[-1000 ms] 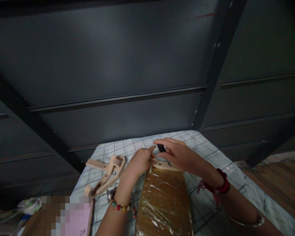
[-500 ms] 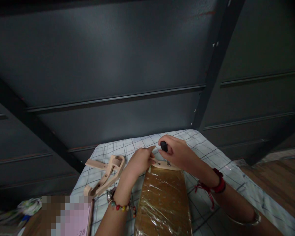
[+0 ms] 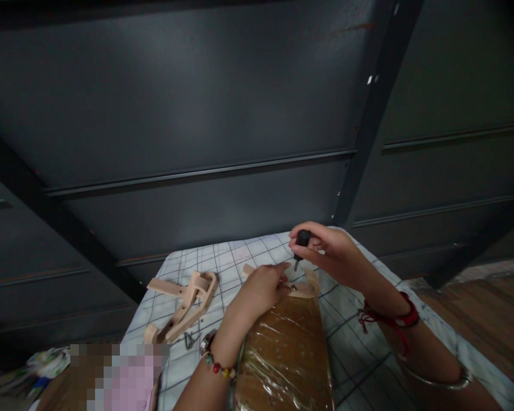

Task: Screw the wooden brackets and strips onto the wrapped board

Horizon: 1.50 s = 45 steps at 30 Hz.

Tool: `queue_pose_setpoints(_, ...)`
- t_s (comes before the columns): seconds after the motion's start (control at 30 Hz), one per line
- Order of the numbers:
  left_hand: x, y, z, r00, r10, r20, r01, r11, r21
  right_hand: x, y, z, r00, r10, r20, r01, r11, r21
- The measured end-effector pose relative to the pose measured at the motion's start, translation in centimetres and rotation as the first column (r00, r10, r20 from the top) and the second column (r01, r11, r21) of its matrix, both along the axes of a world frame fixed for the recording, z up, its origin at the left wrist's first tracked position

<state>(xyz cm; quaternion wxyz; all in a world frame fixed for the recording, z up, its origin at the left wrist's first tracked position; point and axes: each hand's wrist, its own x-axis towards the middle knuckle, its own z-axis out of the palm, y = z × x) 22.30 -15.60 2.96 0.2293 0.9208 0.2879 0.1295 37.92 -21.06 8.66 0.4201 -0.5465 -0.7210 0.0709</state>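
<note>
My right hand (image 3: 332, 251) grips the short black handle of a screwdriver (image 3: 302, 240), its shaft pointing down. The tip is a little above a pale curved wooden piece (image 3: 306, 289), apart from the screw (image 3: 293, 287) that stands in it. With fingers closed on that wooden piece, my left hand (image 3: 265, 291) holds it at the far end of a brown block wrapped in clear plastic (image 3: 282, 354). Part of the wood is hidden under the left hand.
More pale wooden pieces (image 3: 188, 302) lie joined together on the checked cloth (image 3: 227, 257) at left. Small metal screws (image 3: 191, 341) rest near my left wrist. A pink item (image 3: 131, 379), partly blurred out, is at lower left. Dark metal panels (image 3: 205, 114) rise behind the table.
The screwdriver has lifted off the screw, moving up and right with my right hand. My left hand has shifted right along the wooden piece, which has turned and shows a curved end.
</note>
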Motion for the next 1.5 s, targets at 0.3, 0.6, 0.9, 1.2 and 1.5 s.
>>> queue_pose_setpoints(0.3, 1.4, 0.1, -1.3, 0.995, -0.083, 0.052, 0.081, 0.996, 0.033, 2.7, 0.7, -2.5, 0.871, 0.25, 0.422, -0.134, 0.949, -0.286)
queue_pose_setpoints(0.6, 1.4, -0.4, -1.6, 0.999, -0.017, 0.044, 0.014, 0.998, 0.065, 2.1, 0.8, -2.6, 0.829, 0.212, 0.518, -0.053, 0.951, -0.305)
queue_pose_setpoints(0.9, 1.3, 0.2, -1.7, 0.991, -0.042, 0.128, 0.04, 0.999, 0.022, 2.0, 0.9, -2.2, 0.807, 0.226, 0.546, -0.042, 0.943, -0.329)
queue_pose_setpoints(1.2, 1.6, 1.7, -1.2, 0.995, -0.079, 0.068, 0.083, 0.995, -0.056, 2.0, 1.1, -1.7, 0.805, 0.254, 0.537, -0.043, 0.926, -0.374)
queue_pose_setpoints(1.5, 1.7, 1.8, -1.2, 0.995, -0.079, 0.067, 0.085, 0.993, -0.084, 2.1, 1.2, -1.9, 0.813, 0.24, 0.531, -0.015, 0.919, -0.394)
